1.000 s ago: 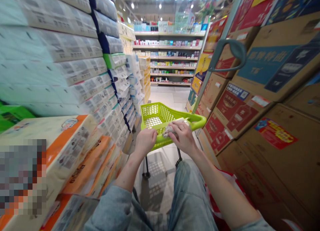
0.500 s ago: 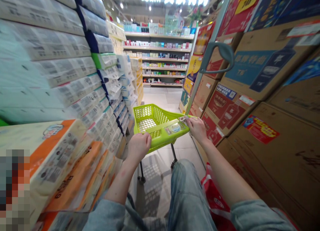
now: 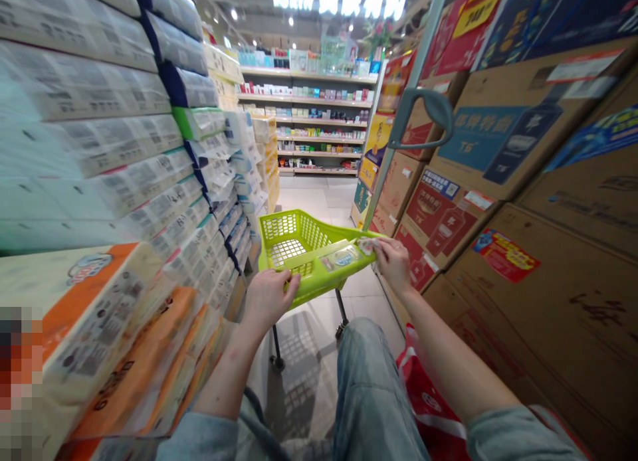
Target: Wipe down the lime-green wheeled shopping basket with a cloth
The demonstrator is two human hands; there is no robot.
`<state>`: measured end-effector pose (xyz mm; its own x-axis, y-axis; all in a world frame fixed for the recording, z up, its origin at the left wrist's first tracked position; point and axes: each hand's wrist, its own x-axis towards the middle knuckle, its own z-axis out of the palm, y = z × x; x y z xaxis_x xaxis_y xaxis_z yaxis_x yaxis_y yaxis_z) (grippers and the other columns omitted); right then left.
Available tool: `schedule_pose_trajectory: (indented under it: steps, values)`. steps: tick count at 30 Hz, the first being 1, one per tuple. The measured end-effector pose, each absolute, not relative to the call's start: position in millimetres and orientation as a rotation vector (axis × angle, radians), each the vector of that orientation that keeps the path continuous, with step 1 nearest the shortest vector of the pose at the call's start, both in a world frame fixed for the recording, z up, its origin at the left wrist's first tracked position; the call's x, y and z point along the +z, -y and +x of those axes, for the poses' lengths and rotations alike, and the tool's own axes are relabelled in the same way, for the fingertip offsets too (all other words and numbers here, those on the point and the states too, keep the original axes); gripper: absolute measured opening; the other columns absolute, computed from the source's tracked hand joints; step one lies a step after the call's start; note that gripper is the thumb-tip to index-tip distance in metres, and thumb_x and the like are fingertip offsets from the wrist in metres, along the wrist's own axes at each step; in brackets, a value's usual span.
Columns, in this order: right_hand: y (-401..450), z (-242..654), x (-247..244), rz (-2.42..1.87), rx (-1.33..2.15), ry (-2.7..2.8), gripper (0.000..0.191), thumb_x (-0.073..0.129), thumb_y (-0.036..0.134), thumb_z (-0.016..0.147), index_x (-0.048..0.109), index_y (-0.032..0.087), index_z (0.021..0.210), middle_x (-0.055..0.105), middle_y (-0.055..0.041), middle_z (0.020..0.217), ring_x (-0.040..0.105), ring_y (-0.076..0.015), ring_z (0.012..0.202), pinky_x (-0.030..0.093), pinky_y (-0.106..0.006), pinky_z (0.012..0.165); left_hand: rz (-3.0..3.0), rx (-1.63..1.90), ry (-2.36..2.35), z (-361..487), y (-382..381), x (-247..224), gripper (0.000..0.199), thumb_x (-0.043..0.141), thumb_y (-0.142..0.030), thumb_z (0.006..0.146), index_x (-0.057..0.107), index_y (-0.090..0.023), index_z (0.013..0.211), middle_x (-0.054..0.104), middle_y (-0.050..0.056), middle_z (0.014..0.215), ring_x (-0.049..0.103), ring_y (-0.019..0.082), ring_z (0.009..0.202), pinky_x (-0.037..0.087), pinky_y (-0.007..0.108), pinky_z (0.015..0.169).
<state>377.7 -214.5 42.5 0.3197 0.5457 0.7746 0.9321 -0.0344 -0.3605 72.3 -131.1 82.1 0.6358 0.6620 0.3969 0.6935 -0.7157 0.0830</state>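
A lime-green shopping cart [image 3: 319, 275] with perforated basket walls stands in front of me, turned at an angle. My left hand [image 3: 269, 291] is closed over the left end of its handle bar, thumb lying along the top. At the right end of the bar, my right hand [image 3: 393, 262] pinches a crumpled white tissue [image 3: 367, 245] and presses it against the green plastic. A clear label panel [image 3: 341, 256] is set into the bar between my hands. The cart's basket floor shows through as a white grid.
Wrapped tissue packs [image 3: 114, 142] are stacked high along the left. Cardboard cartons [image 3: 543, 248] rise on the right, beside a grey pole with a handle [image 3: 421, 119]. A red bag [image 3: 428, 394] sits by my leg. Stocked shelves [image 3: 309, 102] cross the far end.
My left hand's fist has loosened, with its thumb now showing on the bar. The tissue at my right fingers shows more fully. The view has shifted slightly to the right.
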Motion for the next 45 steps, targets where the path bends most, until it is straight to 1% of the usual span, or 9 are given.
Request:
schedule_pose_trajectory:
  steps: [7,15,21,25,29,33,36,40,45]
  values:
    - [201.3,420.5,57.9,-1.806,-0.505,1.339,0.029,0.049,0.04,0.083,0.07,0.021,0.08,0.063,-0.0077,0.087,0.054,-0.0224,0.084,0.043,-0.04,0.078,-2.748,-0.647,1.178,73.5,133.0,82.1,0.048,0.028,-0.042,0.09,0.062,-0.019,0.064,0.057,0.006,0.06,0.052,0.018,0.063,0.032,0.028,0.061]
    - [215.6,371.1,57.5,-1.63,-0.352,1.35,0.025,0.049,0.035,0.084,0.07,0.022,0.084,0.063,-0.0061,0.096,0.055,-0.0199,0.096,0.041,-0.04,0.091,-2.725,-0.645,1.201,72.3,133.9,81.7,0.049,0.028,-0.04,0.089,0.062,-0.019,0.062,0.058,0.007,0.061,0.053,0.018,0.065,0.033,0.029,0.064]
    - [226.6,346.3,51.1,-1.502,-0.269,1.275,0.022,0.054,0.037,0.082,0.069,0.022,0.087,0.064,-0.0061,0.095,0.057,-0.0194,0.094,0.045,-0.037,0.086,-2.693,-0.648,1.212,75.7,136.9,80.3,0.048,0.027,-0.038,0.09,0.061,-0.019,0.061,0.059,0.007,0.061,0.053,0.018,0.065,0.033,0.029,0.064]
    - [225.7,352.7,49.1,-1.618,-0.402,1.344,0.025,0.054,0.038,0.082,0.069,0.023,0.095,0.064,-0.0071,0.103,0.055,-0.0222,0.101,0.042,-0.042,0.091,-2.699,-0.645,1.19,80.6,141.8,80.1,0.049,0.027,-0.038,0.09,0.061,-0.019,0.061,0.06,0.007,0.061,0.053,0.018,0.065,0.033,0.03,0.064]
    - [220.8,352.9,53.4,-1.681,-0.395,1.356,0.028,0.043,0.035,0.088,0.067,0.027,0.1,0.066,-0.0043,0.107,0.051,-0.0243,0.114,0.03,-0.052,0.102,-2.682,-0.633,1.181,88.5,149.9,80.1,0.049,0.026,-0.038,0.091,0.061,-0.019,0.063,0.062,0.007,0.063,0.055,0.018,0.066,0.033,0.03,0.066]
    - [224.6,327.7,58.0,-1.606,-0.294,1.377,0.031,0.04,0.033,0.09,0.066,0.027,0.106,0.064,-0.003,0.114,0.052,-0.0203,0.114,0.032,-0.045,0.104,-2.627,-0.636,1.235,97.9,158.4,79.1,0.048,0.027,-0.036,0.091,0.062,-0.018,0.063,0.062,0.007,0.062,0.056,0.018,0.067,0.034,0.03,0.069]
    - [232.3,303.9,58.8,-1.598,-0.323,1.41,0.03,0.044,0.031,0.089,0.066,0.025,0.107,0.061,-0.0046,0.119,0.047,-0.0212,0.12,0.033,-0.045,0.104,-2.601,-0.652,1.24,103.0,163.2,78.9,0.048,0.027,-0.035,0.091,0.062,-0.018,0.064,0.062,0.007,0.062,0.057,0.019,0.066,0.034,0.031,0.069]
    - [232.5,294.9,63.2,-1.559,-0.297,1.578,0.028,0.046,0.029,0.088,0.066,0.029,0.107,0.062,-0.0019,0.117,0.05,-0.0205,0.117,0.032,-0.046,0.104,-2.612,-0.647,1.226,105.1,166.1,79.8,0.049,0.025,-0.035,0.091,0.064,-0.018,0.066,0.064,0.008,0.064,0.058,0.019,0.067,0.034,0.031,0.068]
    - [209.7,316.6,80.0,-1.507,-0.174,1.753,0.028,0.045,0.035,0.088,0.067,0.027,0.103,0.065,-0.0009,0.111,0.056,-0.0163,0.108,0.037,-0.036,0.099,-2.651,-0.597,1.178,105.8,165.6,82.3,0.052,0.023,-0.036,0.092,0.065,-0.016,0.069,0.066,0.01,0.068,0.06,0.02,0.069,0.034,0.031,0.068]
